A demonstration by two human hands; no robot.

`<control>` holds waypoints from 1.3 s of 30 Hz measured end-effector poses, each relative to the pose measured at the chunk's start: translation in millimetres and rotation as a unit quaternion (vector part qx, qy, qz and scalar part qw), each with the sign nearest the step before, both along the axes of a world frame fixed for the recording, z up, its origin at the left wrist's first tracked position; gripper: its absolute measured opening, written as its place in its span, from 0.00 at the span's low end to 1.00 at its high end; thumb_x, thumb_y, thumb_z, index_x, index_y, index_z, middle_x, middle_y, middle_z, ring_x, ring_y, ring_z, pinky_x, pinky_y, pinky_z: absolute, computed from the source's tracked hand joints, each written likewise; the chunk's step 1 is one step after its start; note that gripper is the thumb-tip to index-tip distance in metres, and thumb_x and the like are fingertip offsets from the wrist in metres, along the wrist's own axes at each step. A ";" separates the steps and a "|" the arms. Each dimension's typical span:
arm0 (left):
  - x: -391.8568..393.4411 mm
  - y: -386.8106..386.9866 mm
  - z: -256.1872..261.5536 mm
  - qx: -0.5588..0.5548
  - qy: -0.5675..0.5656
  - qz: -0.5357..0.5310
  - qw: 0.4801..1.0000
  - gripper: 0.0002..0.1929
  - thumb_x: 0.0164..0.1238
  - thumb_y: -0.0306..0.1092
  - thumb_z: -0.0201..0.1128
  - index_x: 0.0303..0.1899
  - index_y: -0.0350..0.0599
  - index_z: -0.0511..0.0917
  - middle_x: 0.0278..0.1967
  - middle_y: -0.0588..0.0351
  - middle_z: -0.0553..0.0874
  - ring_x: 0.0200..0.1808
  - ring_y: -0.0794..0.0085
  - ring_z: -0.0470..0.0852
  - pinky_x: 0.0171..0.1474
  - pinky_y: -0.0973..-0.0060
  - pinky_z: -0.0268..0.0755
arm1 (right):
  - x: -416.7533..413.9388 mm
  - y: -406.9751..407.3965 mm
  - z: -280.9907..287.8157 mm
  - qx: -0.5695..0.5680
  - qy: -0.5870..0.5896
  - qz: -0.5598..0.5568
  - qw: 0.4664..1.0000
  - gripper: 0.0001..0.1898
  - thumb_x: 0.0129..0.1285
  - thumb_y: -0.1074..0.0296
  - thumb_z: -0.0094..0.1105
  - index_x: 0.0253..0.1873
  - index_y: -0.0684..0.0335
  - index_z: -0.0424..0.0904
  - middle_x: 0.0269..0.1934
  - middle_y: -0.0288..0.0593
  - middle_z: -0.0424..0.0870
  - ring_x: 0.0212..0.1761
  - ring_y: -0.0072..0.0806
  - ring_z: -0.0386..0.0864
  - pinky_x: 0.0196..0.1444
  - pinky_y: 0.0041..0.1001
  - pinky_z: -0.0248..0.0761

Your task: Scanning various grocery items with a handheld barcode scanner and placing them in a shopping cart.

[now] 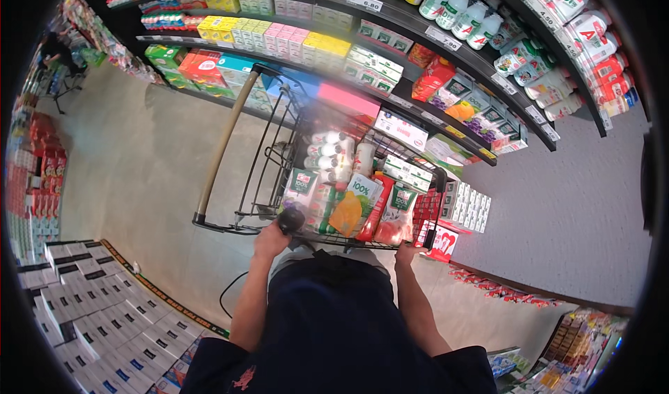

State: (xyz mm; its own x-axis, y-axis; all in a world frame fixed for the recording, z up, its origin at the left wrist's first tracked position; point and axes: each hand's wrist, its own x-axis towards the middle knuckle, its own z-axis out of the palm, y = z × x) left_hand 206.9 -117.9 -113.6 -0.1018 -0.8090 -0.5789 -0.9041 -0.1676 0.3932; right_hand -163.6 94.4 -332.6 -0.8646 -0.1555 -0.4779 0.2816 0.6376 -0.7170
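Observation:
A black wire shopping cart (pixel 261 148) with a tan handle bar stands sideways before me, close to the shelves. My left hand (pixel 273 239) is closed around a dark, round-ended device (pixel 290 220) at the cart's near rim; a black cable hangs near that forearm. My right hand (pixel 408 252) grips the cart's near rim by its right corner. Inside the cart lie white drink bottles (pixel 321 151), a juice carton with an orange fruit picture (pixel 349 211), a red pack (pixel 377 206), another juice carton (pixel 398 213) and a white-and-green multipack (pixel 407 172).
Shelves (pixel 366 2) of bottles and cartons curve along the far side. Stacked white boxes (pixel 94 310) stand at lower left. A grey partition (pixel 549 211) is at right, with white cartons (pixel 468 206) beside the cart. Another person (pixel 57 51) is far off at upper left.

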 end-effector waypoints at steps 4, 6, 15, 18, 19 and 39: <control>16.0 -15.1 -11.9 0.111 0.083 -0.004 0.990 0.23 0.48 0.39 0.63 0.47 0.39 0.79 0.41 0.37 0.84 0.47 0.45 0.82 0.51 0.55 0.74 | -58.5 40.1 -62.9 0.106 0.128 0.089 0.982 0.55 0.64 0.61 0.57 0.68 0.70 0.10 0.62 0.72 0.64 0.62 0.55 0.69 0.62 0.38 0.63; 28.6 -12.3 -28.0 0.097 0.072 0.003 0.993 0.22 0.48 0.39 0.63 0.46 0.38 0.79 0.41 0.36 0.84 0.47 0.45 0.82 0.52 0.56 0.74 | 16.0 -20.2 -16.2 0.063 0.018 0.022 0.998 0.54 0.64 0.62 0.57 0.69 0.71 0.12 0.57 0.71 0.70 0.56 0.54 0.74 0.56 0.39 0.68; 35.6 -20.5 -20.5 0.108 0.199 -0.049 0.973 0.28 0.45 0.38 0.66 0.52 0.37 0.76 0.41 0.35 0.83 0.47 0.44 0.81 0.52 0.57 0.75 | -2.1 -20.2 -9.3 0.136 0.059 -0.074 0.986 0.50 0.61 0.71 0.57 0.70 0.74 0.19 0.55 0.64 0.72 0.53 0.50 0.76 0.54 0.40 0.69; 40.2 -20.1 -23.6 0.079 0.171 -0.088 0.978 0.30 0.46 0.38 0.66 0.55 0.38 0.74 0.42 0.35 0.83 0.48 0.43 0.80 0.52 0.58 0.75 | -12.4 -16.9 -20.9 0.176 0.033 -0.060 0.982 0.49 0.62 0.71 0.55 0.71 0.73 0.20 0.54 0.63 0.72 0.53 0.50 0.76 0.55 0.41 0.68; 42.7 -18.2 -25.4 0.092 0.181 -0.071 0.976 0.31 0.46 0.38 0.67 0.56 0.39 0.73 0.43 0.35 0.83 0.49 0.43 0.80 0.52 0.58 0.74 | -15.9 -13.1 -29.5 0.179 0.048 -0.070 0.980 0.48 0.62 0.71 0.55 0.71 0.73 0.22 0.54 0.62 0.72 0.52 0.50 0.76 0.55 0.41 0.68; 47.8 -22.7 1.0 0.127 0.204 -0.006 0.971 0.25 0.49 0.37 0.68 0.52 0.43 0.76 0.40 0.44 0.85 0.43 0.53 0.82 0.46 0.65 0.75 | 35.9 -41.7 19.6 0.140 0.107 -0.039 0.984 0.51 0.62 0.68 0.57 0.69 0.80 0.19 0.68 0.71 0.52 0.69 0.54 0.58 0.67 0.36 0.56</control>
